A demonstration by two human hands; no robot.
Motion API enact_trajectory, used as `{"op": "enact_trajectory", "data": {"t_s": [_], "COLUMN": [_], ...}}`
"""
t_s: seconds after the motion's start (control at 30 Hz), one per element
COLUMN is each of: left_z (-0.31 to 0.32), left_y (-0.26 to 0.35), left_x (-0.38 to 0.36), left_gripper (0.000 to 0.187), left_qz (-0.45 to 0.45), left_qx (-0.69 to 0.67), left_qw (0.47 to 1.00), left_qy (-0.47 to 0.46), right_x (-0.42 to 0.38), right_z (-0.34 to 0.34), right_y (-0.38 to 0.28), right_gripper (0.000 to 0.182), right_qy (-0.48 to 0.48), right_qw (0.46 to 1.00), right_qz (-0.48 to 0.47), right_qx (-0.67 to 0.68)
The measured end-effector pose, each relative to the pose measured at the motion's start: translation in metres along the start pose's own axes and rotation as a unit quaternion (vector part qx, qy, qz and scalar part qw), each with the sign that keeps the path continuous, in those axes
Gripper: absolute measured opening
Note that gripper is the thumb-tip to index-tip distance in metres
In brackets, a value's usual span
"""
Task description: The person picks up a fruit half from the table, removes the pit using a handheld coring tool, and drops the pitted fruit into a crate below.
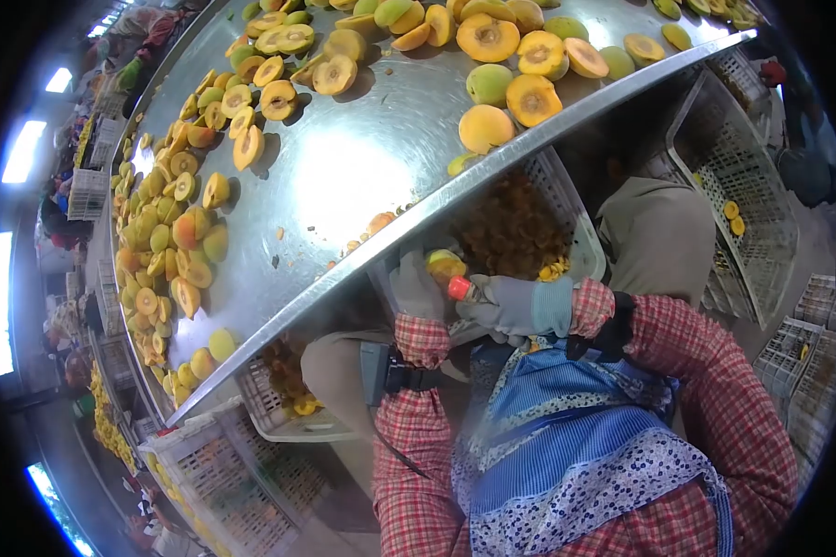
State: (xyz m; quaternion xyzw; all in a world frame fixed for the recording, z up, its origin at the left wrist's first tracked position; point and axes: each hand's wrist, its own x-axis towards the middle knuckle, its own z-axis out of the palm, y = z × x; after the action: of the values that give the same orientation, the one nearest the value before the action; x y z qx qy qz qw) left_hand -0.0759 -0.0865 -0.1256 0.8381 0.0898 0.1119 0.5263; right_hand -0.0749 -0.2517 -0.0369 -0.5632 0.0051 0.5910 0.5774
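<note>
In the head view, my left hand (418,290), in a grey glove, is closed around a yellow-green peach half (444,265) below the edge of the metal table. My right hand (511,304), gloved in grey with a blue cuff, grips a small tool with a red end (458,288). That red end points at the peach half, very near or touching it; the rest of the tool is hidden in the glove. Beneath both hands stands a plastic crate (578,200) with brown pieces and some yellow scraps inside.
Many halved peaches (488,39) lie on the shiny metal table (344,121), whose raised rim (464,183) runs diagonally above my hands. Other crates stand at the lower left (218,473) and at the right (743,176). My knees flank the crate.
</note>
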Motion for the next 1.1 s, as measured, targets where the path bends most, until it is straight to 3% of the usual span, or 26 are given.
{"op": "enact_trajectory", "data": {"t_s": [0.07, 0.17, 0.2, 0.23, 0.27, 0.3, 0.33, 0.37, 0.4, 0.43, 0.47, 0.5, 0.53, 0.57, 0.63, 0.67, 0.77, 0.83, 0.87, 0.93, 1.03, 1.1], "left_z": [0.000, -0.001, -0.005, -0.009, -0.008, -0.004, -0.001, -0.003, -0.008, -0.011, -0.013, -0.015, -0.015, -0.012, -0.001, -0.001, -0.006, -0.006, -0.005, -0.005, -0.008, -0.009], "left_y": [-0.002, 0.001, 0.027, 0.041, 0.027, 0.001, -0.014, -0.011, 0.000, 0.011, 0.030, 0.052, 0.064, 0.066, 0.071, 0.075, 0.068, 0.027, 0.033, 0.053, 0.069, 0.070], "left_x": [0.002, 0.002, -0.001, -0.003, -0.004, -0.006, -0.007, -0.005, -0.001, 0.002, 0.004, 0.005, 0.005, 0.001, -0.007, -0.006, -0.005, 0.001, 0.002, 0.000, -0.004, -0.003], "left_gripper": [0.031, 0.031, 0.022, 0.029, 0.029, 0.027, 0.025, 0.025, 0.027, 0.040, 0.040, 0.040, 0.039, 0.039, 0.037, 0.037, 0.038, 0.042, 0.042, 0.046, 0.049, 0.052], "left_qz": [-0.027, 0.015, -0.084, -0.178, -0.178, -0.127, -0.076, -0.076, -0.001, 0.074, 0.074, -0.032, -0.137, -0.135, -0.093, -0.093, -0.093, -0.009, -0.007, -0.006, -0.034, -0.062], "left_qx": [-0.049, -0.046, -0.227, -0.396, -0.394, -0.304, -0.211, -0.211, -0.106, 0.000, 0.000, -0.168, -0.328, -0.328, -0.306, -0.310, -0.339, -0.091, -0.090, -0.189, -0.307, -0.328], "left_qw": [0.998, 0.999, 0.970, 0.899, 0.900, 0.944, 0.975, 0.974, 0.993, 0.993, 0.993, 0.981, 0.931, 0.931, 0.944, 0.943, 0.935, 0.991, 0.991, 0.978, 0.948, 0.938], "left_qy": [-0.005, -0.005, 0.023, 0.049, 0.049, 0.021, -0.006, -0.006, -0.051, -0.094, -0.093, -0.089, -0.082, -0.081, 0.083, 0.083, 0.048, -0.095, -0.095, -0.085, -0.074, -0.096], "right_x": [0.000, -0.001, 0.000, 0.001, 0.002, 0.002, -0.002, -0.008, -0.012, -0.010, -0.008, -0.007, -0.008, -0.010, -0.010, -0.004, -0.004, -0.006, -0.007, -0.011, -0.015, -0.019], "right_z": [-0.003, -0.004, -0.003, -0.004, -0.007, -0.010, -0.010, -0.008, -0.006, -0.004, -0.001, 0.000, 0.001, 0.002, 0.001, 0.000, -0.006, -0.008, -0.007, -0.003, -0.004, -0.012], "right_y": [-0.002, -0.003, -0.003, -0.001, 0.001, 0.003, -0.002, -0.011, -0.016, -0.013, -0.008, -0.006, -0.008, -0.013, -0.011, -0.005, 0.005, 0.003, -0.001, -0.005, -0.011, -0.008], "right_gripper": [0.033, 0.030, 0.027, 0.027, 0.026, 0.025, 0.025, 0.025, 0.025, 0.025, 0.024, 0.023, 0.023, 0.022, 0.021, 0.022, 0.025, 0.025, 0.026, 0.027, 0.028, 0.030], "right_qy": [-0.024, -0.039, -0.031, -0.035, -0.079, -0.120, -0.119, -0.097, -0.076, -0.075, -0.056, -0.036, -0.037, -0.045, -0.048, -0.063, -0.103, -0.123, -0.112, -0.102, -0.032, -0.161], "right_qw": [0.999, 0.996, 0.994, 0.994, 0.981, 0.961, 0.961, 0.977, 0.988, 0.988, 0.994, 0.997, 0.997, 0.996, 0.995, 0.994, 0.989, 0.987, 0.984, 0.977, 0.997, 0.986], "right_qz": [0.011, 0.011, 0.003, 0.001, 0.021, 0.042, 0.043, 0.060, 0.076, 0.076, 0.051, 0.024, 0.023, 0.043, 0.062, 0.031, -0.009, -0.021, 0.012, 0.045, 0.051, 0.027], "right_qx": [0.035, 0.085, 0.102, 0.102, 0.175, 0.247, 0.247, 0.180, 0.112, 0.112, 0.084, 0.057, 0.058, 0.061, 0.068, 0.086, 0.104, 0.102, 0.139, 0.180, 0.058, 0.036]}}
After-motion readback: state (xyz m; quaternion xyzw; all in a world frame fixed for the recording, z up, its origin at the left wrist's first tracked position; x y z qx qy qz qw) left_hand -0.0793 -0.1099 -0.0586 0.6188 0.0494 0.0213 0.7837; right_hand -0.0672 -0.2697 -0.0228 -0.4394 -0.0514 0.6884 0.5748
